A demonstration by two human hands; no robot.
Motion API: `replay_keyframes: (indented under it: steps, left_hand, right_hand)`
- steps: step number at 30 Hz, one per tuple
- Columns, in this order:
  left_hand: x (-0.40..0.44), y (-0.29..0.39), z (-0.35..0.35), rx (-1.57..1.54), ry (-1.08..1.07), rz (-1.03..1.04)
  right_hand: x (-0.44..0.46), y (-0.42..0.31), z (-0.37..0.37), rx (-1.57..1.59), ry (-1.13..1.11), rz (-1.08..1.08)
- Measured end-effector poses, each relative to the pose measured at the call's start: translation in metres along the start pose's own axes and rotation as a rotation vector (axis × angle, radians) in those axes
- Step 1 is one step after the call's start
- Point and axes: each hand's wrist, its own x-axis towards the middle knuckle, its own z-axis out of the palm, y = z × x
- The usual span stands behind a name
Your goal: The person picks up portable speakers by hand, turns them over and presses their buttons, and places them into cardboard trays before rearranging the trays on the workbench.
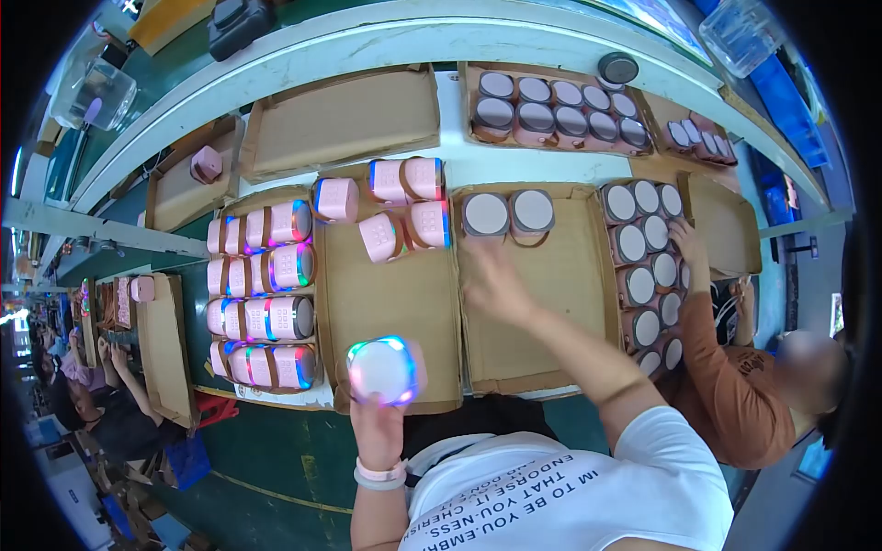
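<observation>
My left hand [378,422] holds up a pink speaker [383,371] with a round white face and a glowing multicoloured ring, over the near edge of a cardboard tray [386,317]. My right hand [491,275] is stretched over the left side of a second tray [542,321], just below two upright speakers with round white tops [510,213]; its fingers are blurred. Several pink speakers [411,230] lie at the far end of the first tray. Rows of lit pink speakers [266,294] with brown straps lie in the tray on the left.
At the right, a tray of white-topped speakers [646,243] is touched by a co-worker's hand [689,248]. Behind are a cardboard tray [344,119], another full of speakers [556,110], and a metal frame bar [367,37]. Other people sit at far left.
</observation>
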Motion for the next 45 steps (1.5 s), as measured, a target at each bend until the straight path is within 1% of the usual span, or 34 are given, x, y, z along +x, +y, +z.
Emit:
replay_keyframes:
  steps: [1, 2, 3, 4, 5, 7, 9, 10, 11, 13, 14, 15, 17, 18, 19, 20, 21, 23, 24, 25, 27, 29, 31, 32, 33, 35, 36, 38, 40, 41, 42, 43, 44, 45]
  left_hand:
    - [0.006, -0.005, 0.0, 0.001, -0.004, -0.003]
    - [0.013, -0.015, -0.003, 0.457, 0.02, 0.297]
    - [0.019, -0.021, -0.002, 0.91, 0.043, 0.601]
    - [0.015, -0.016, 0.013, 1.214, 0.048, 0.703]
    - [0.016, -0.022, 0.015, 1.254, -0.009, 0.771]
    - [0.012, -0.032, 0.021, 1.5, -0.126, 0.885]
    - [0.011, -0.026, 0.035, 1.613, -0.311, 1.024]
    - [0.01, -0.022, 0.038, 1.538, -0.409, 1.018]
    - [0.012, -0.018, 0.034, 1.525, -0.42, 1.028]
    - [0.018, -0.011, 0.026, 1.298, -0.627, 0.771]
    - [0.018, 0.001, 0.037, 1.288, -0.617, 0.824]
    - [0.022, 0.002, 0.041, 1.269, -0.631, 0.827]
    - [0.033, -0.002, 0.042, 0.999, -0.721, 0.687]
    - [0.047, -0.02, 0.033, 0.785, -0.723, 0.532]
    - [0.063, -0.031, 0.025, 0.77, -0.737, 0.529]
    - [0.084, -0.038, 0.019, 0.59, -0.763, 0.155]
    - [0.106, -0.044, 0.013, 0.402, -0.77, -0.216]
    - [0.158, -0.055, 0.004, 0.771, -0.693, 0.047]
    - [0.178, -0.051, 0.003, 1.154, -0.496, 0.271]
    - [0.194, -0.046, 0.004, 1.518, -0.266, 0.499]
    - [0.216, -0.042, 0.013, 1.786, 0.033, 0.632]
    - [0.238, -0.044, 0.021, 1.753, 0.023, 0.615]
    - [0.256, -0.043, 0.022, 1.725, 0.026, 0.594]
    - [0.263, -0.039, 0.021, 1.66, -0.042, 0.625]
    - [0.268, -0.036, 0.019, 1.596, -0.109, 0.657]
    - [0.275, -0.036, 0.009, 1.635, -0.122, 0.666]
    - [0.275, -0.034, 0.007, 1.664, -0.129, 0.67]
    - [0.268, -0.029, -0.003, 1.682, -0.18, 0.659]
    - [0.257, -0.024, -0.022, 1.7, -0.225, 0.649]
    - [0.252, -0.021, -0.036, 1.636, -0.332, 0.629]
    - [0.247, -0.018, -0.05, 1.569, -0.438, 0.609]
    - [0.24, -0.013, -0.065, 1.302, -0.473, 0.394]
    - [0.235, -0.008, -0.077, 1.031, -0.498, 0.187]
    - [0.209, 0.01, -0.069, 1.035, -0.494, 0.189]
  right_hand:
    - [-0.018, -0.027, 0.005, 0.31, -0.157, 0.069]
    - [-0.035, -0.051, 0.011, 0.619, -0.312, 0.137]
    - [-0.048, -0.073, 0.018, 0.96, -0.361, 0.191]
    - [-0.059, -0.093, 0.024, 1.3, -0.402, 0.242]
    - [-0.068, -0.111, 0.03, 1.659, -0.349, 0.466]
    - [-0.07, -0.111, 0.047, 1.98, -0.046, 0.645]
    - [-0.068, -0.102, 0.033, 2.053, -0.046, 0.606]
    - [-0.069, -0.097, 0.024, 2.131, -0.056, 0.574]
    - [-0.073, -0.095, 0.015, 2.121, -0.043, 0.563]
    - [-0.08, -0.097, -0.003, 1.861, -0.091, 0.461]
    - [-0.085, -0.103, -0.008, 1.817, -0.076, 0.524]
    - [-0.089, -0.106, -0.008, 1.801, -0.06, 0.524]
    - [-0.096, -0.115, -0.004, 1.768, 0.047, 0.621]
    - [-0.101, -0.117, 0.003, 1.757, 0.068, 0.618]
    - [-0.108, -0.117, 0.011, 1.463, 0.17, 0.551]
    - [-0.113, -0.119, 0.015, 1.164, 0.254, 0.483]
    - [-0.119, -0.125, 0.013, 1.148, 0.26, 0.485]
    - [-0.13, -0.143, -0.008, -0.146, 0.287, 0.087]
    - [-0.133, -0.153, -0.022, -0.427, 0.21, -0.002]
    - [-0.141, -0.152, -0.029, -0.441, 0.213, 0.007]
    - [-0.165, -0.151, -0.043, -0.447, 0.3, 0.188]
    - [-0.184, -0.16, -0.062, -0.42, 0.486, 0.279]
    - [-0.205, -0.172, -0.114, -0.792, 0.781, 0.147]
    - [-0.233, -0.166, -0.13, -0.892, 0.99, 0.185]
    - [-0.226, -0.188, -0.154, -0.974, 1.248, 0.059]
    - [-0.209, -0.224, -0.187, -0.802, 1.733, -0.01]
    - [-0.205, -0.233, -0.195, -0.799, 1.737, -0.006]
    - [-0.2, -0.241, -0.203, -0.485, 1.904, -0.281]
    - [-0.175, -0.234, -0.178, -0.257, 1.793, 0.007]
    - [-0.168, -0.221, -0.159, -0.642, 1.432, 0.094]
    - [-0.163, -0.211, -0.137, -0.638, 1.052, 0.002]
    - [-0.155, -0.199, -0.137, -0.652, 0.53, -0.145]
    - [-0.152, -0.196, -0.129, -0.978, 0.449, -0.449]
    - [-0.158, -0.19, -0.136, -0.885, 0.541, -0.385]
